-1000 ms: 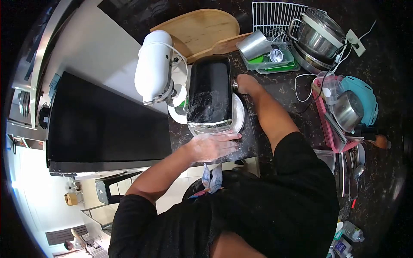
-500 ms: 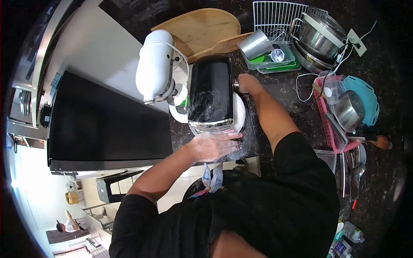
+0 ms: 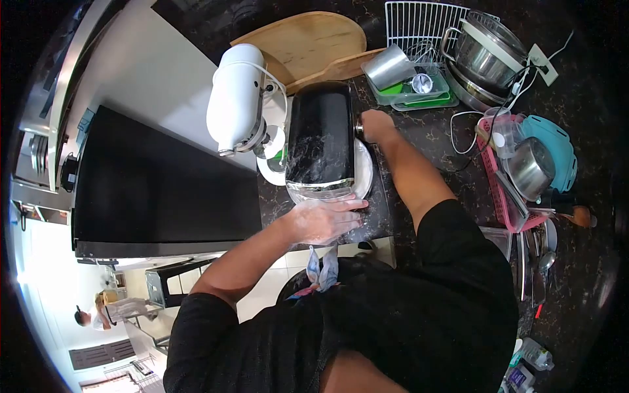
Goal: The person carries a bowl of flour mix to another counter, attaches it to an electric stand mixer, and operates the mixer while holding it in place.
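A black stand mixer (image 3: 321, 134), dusted with white powder, stands on the dark counter over a bowl (image 3: 362, 171) whose pale rim shows at its right. My left hand (image 3: 324, 221), powdery, lies at the mixer's near end against the bowl's edge, its fingers stretched to the right. My right hand (image 3: 378, 126) is closed round something at the mixer's right side, by a small metal knob; what it holds is hidden. A white stand mixer (image 3: 237, 98) stands just left of the black one.
Wooden boards (image 3: 314, 46) lie behind the mixers. Plastic tubs (image 3: 419, 98), steel pots (image 3: 485, 59) and a pink basket (image 3: 495, 177) of kitchenware stand at right. A black appliance surface (image 3: 164, 190) is at left. Another person (image 3: 98, 318) is in the far lower left.
The person in the background has shifted and now bends near a brown box. My two hands have hardly moved at the black mixer.
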The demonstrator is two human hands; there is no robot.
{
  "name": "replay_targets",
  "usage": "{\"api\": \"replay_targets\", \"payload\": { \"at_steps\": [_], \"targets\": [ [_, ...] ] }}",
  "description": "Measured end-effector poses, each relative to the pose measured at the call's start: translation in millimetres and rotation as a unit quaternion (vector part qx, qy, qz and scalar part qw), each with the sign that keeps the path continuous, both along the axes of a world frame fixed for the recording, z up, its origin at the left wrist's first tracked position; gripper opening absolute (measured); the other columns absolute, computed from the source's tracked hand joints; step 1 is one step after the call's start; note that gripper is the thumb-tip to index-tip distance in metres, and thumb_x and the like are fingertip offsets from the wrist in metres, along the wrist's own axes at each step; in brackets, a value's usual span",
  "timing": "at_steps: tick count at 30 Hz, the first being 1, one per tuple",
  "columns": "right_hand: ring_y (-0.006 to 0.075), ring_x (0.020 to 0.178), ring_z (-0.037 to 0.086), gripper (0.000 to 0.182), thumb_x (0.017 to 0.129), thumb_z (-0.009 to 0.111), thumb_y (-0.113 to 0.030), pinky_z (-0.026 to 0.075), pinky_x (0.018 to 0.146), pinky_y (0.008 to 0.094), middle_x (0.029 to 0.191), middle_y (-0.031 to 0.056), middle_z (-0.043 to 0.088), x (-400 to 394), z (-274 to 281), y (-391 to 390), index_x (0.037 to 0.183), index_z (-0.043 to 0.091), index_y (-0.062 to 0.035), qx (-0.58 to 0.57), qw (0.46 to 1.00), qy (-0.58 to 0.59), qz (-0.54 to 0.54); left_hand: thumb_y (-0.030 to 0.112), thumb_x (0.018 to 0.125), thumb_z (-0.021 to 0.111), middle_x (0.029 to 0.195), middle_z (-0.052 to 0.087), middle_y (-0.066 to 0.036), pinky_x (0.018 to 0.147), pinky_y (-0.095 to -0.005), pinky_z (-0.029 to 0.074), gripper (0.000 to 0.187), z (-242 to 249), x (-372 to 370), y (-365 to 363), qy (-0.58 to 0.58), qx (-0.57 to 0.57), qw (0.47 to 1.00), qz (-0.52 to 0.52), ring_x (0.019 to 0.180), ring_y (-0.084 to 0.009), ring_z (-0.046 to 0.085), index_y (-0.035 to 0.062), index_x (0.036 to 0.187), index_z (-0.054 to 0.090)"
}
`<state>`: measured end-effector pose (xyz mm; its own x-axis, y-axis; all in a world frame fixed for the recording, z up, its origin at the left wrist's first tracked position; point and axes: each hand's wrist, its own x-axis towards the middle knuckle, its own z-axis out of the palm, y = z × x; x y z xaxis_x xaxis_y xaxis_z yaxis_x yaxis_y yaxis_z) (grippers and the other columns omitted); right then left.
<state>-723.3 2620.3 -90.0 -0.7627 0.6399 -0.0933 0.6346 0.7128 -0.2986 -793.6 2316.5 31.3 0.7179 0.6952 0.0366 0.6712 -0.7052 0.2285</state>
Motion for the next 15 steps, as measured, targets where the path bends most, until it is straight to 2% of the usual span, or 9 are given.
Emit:
{"api": "replay_targets", "payload": {
  "at_steps": [1,4,6,7,9,11,13,15],
  "targets": [
    [0.0389,0.103,0.073,0.021,0.082,0.066,-0.01,0.059,0.09,0.0493,0.105,0.022,0.075,1,-1,-3,0.098,0.078,-0.0051,0.0,1.0,-0.001,0.0,0.016,0.089,0.056,0.143,0.061,-0.012,0.128,-0.0444,0.03,0.044,1,0,0,0.007,-0.015,1.0,-0.001,0.151,-0.0268,0.039,0.0021,0.129,0.067],
    [0.0423,0.098,0.072,0.018,0.081,0.065,-0.009,0.058,0.087,0.0508,0.103,0.0219,0.074,7,-6,-16,0.094,0.076,-0.0037,0.012,0.996,0.066,-0.057,0.017,0.088,0.056,0.142,0.061,-0.012,0.128,-0.0448,0.03,0.043,-2,-2,2,0.003,0.009,1.0,-0.011,0.151,-0.0272,0.039,0.0019,0.128,0.067],
    [0.041,0.1,0.072,0.019,0.081,0.066,-0.01,0.059,0.088,0.05,0.105,0.0213,0.075,-4,-30,7,0.095,0.077,-0.0043,-0.006,0.999,0.034,-0.019,0.017,0.088,0.056,0.141,0.061,-0.013,0.128,-0.045,0.03,0.043,-7,0,-3,-0.002,0.014,1.0,-0.01,0.15,-0.0274,0.039,0.0017,0.127,0.068],
    [0.0397,0.102,0.072,0.02,0.081,0.067,-0.01,0.059,0.088,0.0492,0.106,0.0207,0.075,-10,-47,21,0.097,0.077,-0.0048,-0.024,1.0,0.005,0.014,0.017,0.084,0.061,0.14,0.062,-0.01,0.127,-0.046,0.032,0.046,-10,1,-6,-0.007,0.015,1.0,-0.011,0.15,-0.028,0.04,0.0011,0.127,0.068],
    [0.0384,0.104,0.073,0.021,0.081,0.068,-0.01,0.059,0.089,0.0485,0.108,0.0201,0.075,-14,-43,30,0.099,0.078,-0.0054,-0.034,0.998,-0.018,0.046,0.016,0.076,0.071,0.139,0.064,-0.006,0.125,-0.0481,0.036,0.052,-10,-3,0,-0.01,0.028,0.999,-0.018,0.148,-0.0292,0.043,-0.0001,0.126,0.068],
    [0.0386,0.104,0.073,0.022,0.081,0.068,-0.01,0.059,0.09,0.0486,0.109,0.0203,0.075,-9,-8,19,0.1,0.078,-0.0059,-0.023,0.998,-0.056,0.031,0.016,0.076,0.071,0.138,0.064,-0.006,0.125,-0.0482,0.036,0.052,-7,-5,4,-0.004,0.036,0.999,-0.019,0.148,-0.0292,0.043,0.0,0.126,0.068],
    [0.0387,0.104,0.073,0.023,0.082,0.068,-0.011,0.059,0.09,0.0486,0.11,0.0204,0.075,-6,0,2,0.101,0.078,-0.0061,-0.022,0.996,-0.08,0.025,0.016,0.076,0.071,0.137,0.065,-0.006,0.125,-0.0485,0.036,0.052,-8,-3,2,-0.004,0.039,0.999,-0.022,0.148,-0.0292,0.043,0.0002,0.126,0.068],
    [0.04,0.101,0.072,0.022,0.079,0.067,-0.008,0.059,0.088,0.0492,0.107,0.0224,0.074,2,-4,-10,0.098,0.078,-0.0053,0.01,1.0,-0.007,-0.014,0.016,0.08,0.067,0.138,0.064,-0.007,0.126,-0.0475,0.034,0.049,-8,-1,0,-0.006,0.029,0.999,-0.02,0.149,-0.0285,0.041,0.0007,0.126,0.068]
  ]
}}
